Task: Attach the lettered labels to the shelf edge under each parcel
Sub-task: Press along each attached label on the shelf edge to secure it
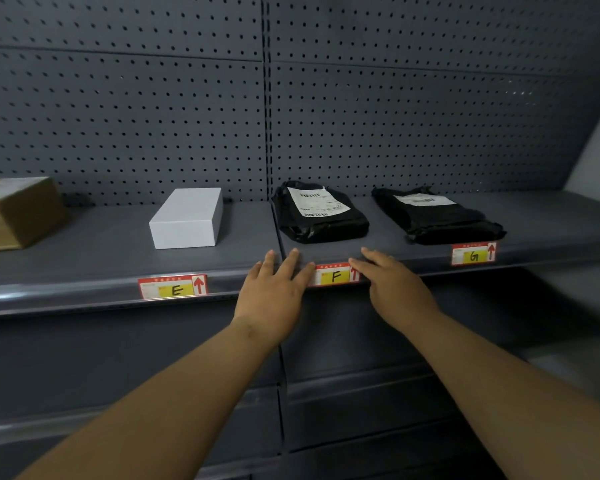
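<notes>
Head view: left hand (pixel 274 292) and right hand (pixel 395 289) flat, fingers straight, apart, gripping nothing, laid on shelf edge (pixel 84 296) either side of F label (pixel 335 276). Fingertips overlapping both ends of that red-and-yellow rectangular card. Crinkled black plastic bag (pixel 321 216) with white slip just behind, on shelf. E label (pixel 172 287) left, under smooth white box (pixel 187 218); G label (pixel 473 253) right, under second bag (pixel 437 216). Brown carton (pixel 18 213) far left. Matte grey metal shelving, pegboard (pixel 153 116) back, lower shelves below.
</notes>
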{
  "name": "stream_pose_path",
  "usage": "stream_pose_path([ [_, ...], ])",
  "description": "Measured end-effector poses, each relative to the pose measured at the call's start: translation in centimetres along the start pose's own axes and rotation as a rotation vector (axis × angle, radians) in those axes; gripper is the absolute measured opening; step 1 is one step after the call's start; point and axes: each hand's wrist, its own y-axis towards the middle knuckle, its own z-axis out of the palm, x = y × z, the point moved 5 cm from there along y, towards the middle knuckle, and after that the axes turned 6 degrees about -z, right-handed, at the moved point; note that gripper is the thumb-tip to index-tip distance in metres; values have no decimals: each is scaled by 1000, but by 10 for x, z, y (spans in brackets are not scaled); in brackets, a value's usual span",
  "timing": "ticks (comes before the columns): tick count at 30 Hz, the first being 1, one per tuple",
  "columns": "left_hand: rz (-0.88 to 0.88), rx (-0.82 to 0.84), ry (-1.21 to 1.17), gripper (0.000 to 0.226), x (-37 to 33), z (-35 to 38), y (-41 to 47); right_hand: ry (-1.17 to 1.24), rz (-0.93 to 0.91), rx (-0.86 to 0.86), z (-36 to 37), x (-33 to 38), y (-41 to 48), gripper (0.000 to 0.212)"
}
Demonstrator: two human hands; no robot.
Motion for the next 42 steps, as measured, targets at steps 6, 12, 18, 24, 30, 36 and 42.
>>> stream_pose_path([
  [6, -2, 5, -15, 63, -1, -1, 0, 17, -3, -38, 5, -2, 1, 65],
  [12, -4, 11, -32, 60, -2, -4, 3, 4, -29, -38, 4, -5, 2, 61],
  [18, 6, -53, -49, 51, -14, -19, 8, -51, -43, -55, -27, -15, 7, 57],
  [24, 146, -117, -116, 48, -66, -30, 34, -166, 15, -90, -77, -64, 12, 53],
  [30, 256, -92, -210, 56, -128, -31, 62, -168, 247, -24, -97, -115, 1, 54],
  [36, 274, -68, -358, 64, -176, -26, 83, -126, 455, -53, -94, -140, -5, 52],
  [42, 306, -128, -303, 64, -197, -21, 103, -137, 561, -7, -80, -164, -10, 65],
])
